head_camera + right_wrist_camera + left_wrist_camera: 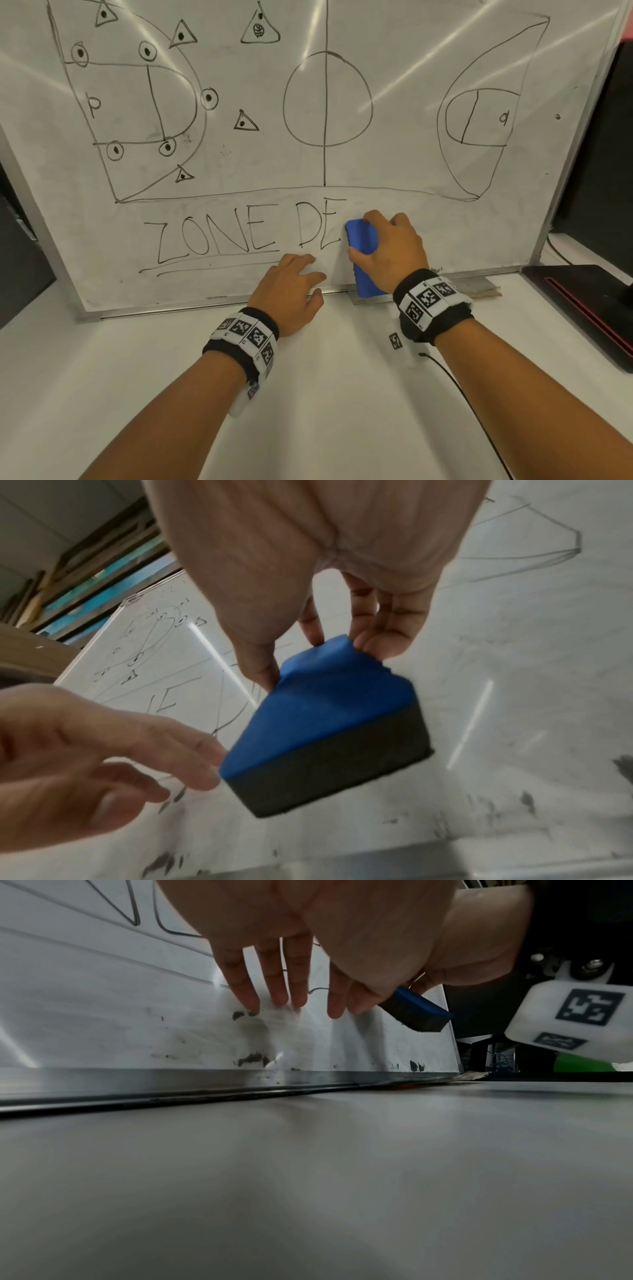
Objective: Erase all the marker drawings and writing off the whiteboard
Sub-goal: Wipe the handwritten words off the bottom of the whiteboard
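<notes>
A whiteboard [411, 144] leans upright on the table, covered with a black court diagram of circles and triangles. Under the diagram stand the underlined letters "ZONE DE" [239, 234]. My right hand [394, 250] grips a blue eraser [363, 257] with a dark felt face [329, 772], held against the board just right of the "E". My left hand [294, 291] presses straight fingers [270, 988] flat on the board's lower part, beside the eraser. Smudged marker residue [253, 1058] shows near the bottom frame.
The board's metal bottom rail [171, 306] rests on a white table [308, 411]. A black device with a red stripe [589, 301] sits at the right, a dark object [20, 260] at the left. A thin black cable [469, 407] runs along my right forearm.
</notes>
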Tool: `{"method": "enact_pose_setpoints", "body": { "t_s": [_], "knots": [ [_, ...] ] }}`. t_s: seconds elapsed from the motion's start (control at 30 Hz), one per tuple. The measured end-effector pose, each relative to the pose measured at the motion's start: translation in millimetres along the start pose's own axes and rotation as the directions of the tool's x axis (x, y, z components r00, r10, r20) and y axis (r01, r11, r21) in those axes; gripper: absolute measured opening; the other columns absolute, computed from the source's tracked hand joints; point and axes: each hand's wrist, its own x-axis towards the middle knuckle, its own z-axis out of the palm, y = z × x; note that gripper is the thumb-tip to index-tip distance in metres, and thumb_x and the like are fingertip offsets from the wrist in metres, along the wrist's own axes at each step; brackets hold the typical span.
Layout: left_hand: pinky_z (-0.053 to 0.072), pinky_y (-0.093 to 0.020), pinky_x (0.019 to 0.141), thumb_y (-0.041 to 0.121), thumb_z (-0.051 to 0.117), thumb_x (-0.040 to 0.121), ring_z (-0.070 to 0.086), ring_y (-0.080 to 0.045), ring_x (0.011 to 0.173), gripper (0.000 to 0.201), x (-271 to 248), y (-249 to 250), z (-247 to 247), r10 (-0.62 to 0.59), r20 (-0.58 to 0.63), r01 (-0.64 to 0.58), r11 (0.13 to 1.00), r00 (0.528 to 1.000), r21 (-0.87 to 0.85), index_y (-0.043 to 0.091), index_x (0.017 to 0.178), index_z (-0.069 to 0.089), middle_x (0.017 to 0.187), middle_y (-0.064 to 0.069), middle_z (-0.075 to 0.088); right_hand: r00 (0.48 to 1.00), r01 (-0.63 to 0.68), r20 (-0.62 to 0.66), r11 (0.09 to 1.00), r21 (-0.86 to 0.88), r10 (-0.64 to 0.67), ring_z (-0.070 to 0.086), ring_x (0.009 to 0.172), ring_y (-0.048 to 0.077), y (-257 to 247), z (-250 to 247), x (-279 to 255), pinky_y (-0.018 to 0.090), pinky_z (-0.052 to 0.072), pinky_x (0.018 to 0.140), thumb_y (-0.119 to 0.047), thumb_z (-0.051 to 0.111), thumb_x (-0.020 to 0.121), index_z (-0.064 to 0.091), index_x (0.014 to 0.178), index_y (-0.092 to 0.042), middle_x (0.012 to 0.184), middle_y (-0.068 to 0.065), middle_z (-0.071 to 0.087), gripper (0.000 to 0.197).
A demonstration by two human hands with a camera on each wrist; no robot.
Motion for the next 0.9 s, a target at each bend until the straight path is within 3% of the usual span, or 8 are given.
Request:
{"method": "enact_pose_setpoints", "body": {
  "t_s": [0.17,0.37,0.53,0.7,0.9],
  "knots": [
    [0.048,-0.048,0.096,0.036,0.050,0.089,0.043,-0.028,0.131,0.041,-5,-5,-4,-0.003,-0.049,0.003,1.000,0.999,0.014,0.020,0.122,0.069,0.140,-0.008,0.054,0.981,0.027,0.195,0.996,-0.082,-0.010,0.052,0.081,0.025,-8,14,-11,0.033,0.045,0.067,-0.052,0.071,0.079,0.047,0.125,-0.030,0.101,0.002,0.041,0.056],
    [0.050,-0.047,0.089,0.037,0.048,0.087,0.047,-0.028,0.124,0.044,-9,-12,-8,-0.027,-0.095,0.033,0.998,0.995,0.055,0.021,0.125,0.065,0.134,-0.007,0.057,0.994,0.035,0.102,0.999,-0.032,-0.032,0.053,0.081,0.026,-21,15,-8,0.033,0.047,0.068,-0.054,0.068,0.082,0.045,0.128,-0.030,0.104,0.004,0.043,0.057],
    [0.048,-0.046,0.090,0.035,0.051,0.086,0.047,-0.027,0.126,0.046,-11,-13,-11,-0.063,-0.117,0.071,0.995,0.991,0.064,0.021,0.128,0.062,0.133,-0.006,0.057,0.977,0.059,0.209,0.996,-0.074,-0.042,0.052,0.080,0.026,-32,25,-14,0.034,0.046,0.066,-0.052,0.068,0.082,0.046,0.126,-0.028,0.103,0.003,0.042,0.055],
    [0.047,-0.044,0.088,0.034,0.053,0.084,0.047,-0.026,0.124,0.043,-13,-16,-10,-0.075,-0.122,0.082,0.995,0.990,0.053,0.019,0.123,0.065,0.131,-0.007,0.057,0.993,0.062,0.102,0.997,-0.048,-0.057,0.054,0.079,0.027,-39,21,-8,0.036,0.051,0.066,-0.055,0.066,0.083,0.045,0.128,-0.028,0.106,0.005,0.043,0.056],
    [0.048,-0.045,0.088,0.035,0.051,0.084,0.048,-0.026,0.123,0.043,-14,-15,-11,-0.085,-0.129,0.090,0.995,0.988,0.034,0.018,0.120,0.067,0.130,-0.007,0.057,0.975,0.053,0.219,0.995,-0.083,-0.033,0.052,0.077,0.026,-40,27,-13,0.033,0.046,0.063,-0.053,0.067,0.081,0.046,0.119,-0.028,0.103,0.006,0.047,0.050]
  ]
}}
